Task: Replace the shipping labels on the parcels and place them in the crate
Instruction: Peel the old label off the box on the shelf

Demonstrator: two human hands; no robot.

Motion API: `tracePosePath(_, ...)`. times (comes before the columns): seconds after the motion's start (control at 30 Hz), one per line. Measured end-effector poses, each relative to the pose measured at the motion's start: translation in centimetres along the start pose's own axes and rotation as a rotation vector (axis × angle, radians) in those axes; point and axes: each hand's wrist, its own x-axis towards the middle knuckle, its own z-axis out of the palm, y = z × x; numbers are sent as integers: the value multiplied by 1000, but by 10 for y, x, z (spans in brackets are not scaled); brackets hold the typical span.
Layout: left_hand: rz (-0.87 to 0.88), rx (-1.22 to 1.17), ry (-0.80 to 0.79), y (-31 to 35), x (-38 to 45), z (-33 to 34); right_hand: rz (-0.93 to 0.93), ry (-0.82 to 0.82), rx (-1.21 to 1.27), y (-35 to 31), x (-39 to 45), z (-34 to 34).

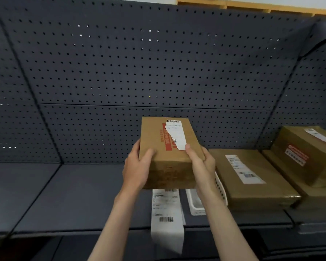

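Above a dark bench [79, 194] backed by pegboard [139, 63], a person holds a brown parcel [169, 159] in both hands, the left hand [137, 166] curled round its 9 o'clock edge and the right hand [201, 162] gripping the 3 o'clock side, thumb resting at the torn lower end of the old label [177, 135]. Only part of that label remains, stuck over red print. A fresh label strip [166, 210] lies below the parcel at 6 o'clock, a white crate [196, 206] just beside it, and two more parcels [252, 178] wait at 3 o'clock. Peeling should go best with the thumb working under the ragged edge, pulling low and slow while the left hand steadies the box.
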Motion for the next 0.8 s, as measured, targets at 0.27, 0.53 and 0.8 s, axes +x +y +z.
tracePosePath(0.27,-73,-52,43,-40,10,-85,11,-56,-6,39,-30,80)
tracePosePath(0.53,-145,-151,61,-86,15,-120,36,-96,-30,75,-44,119)
tracePosePath(0.8,-180,-193,51,-104,19,-122,81,-70,-2,102,-46,126)
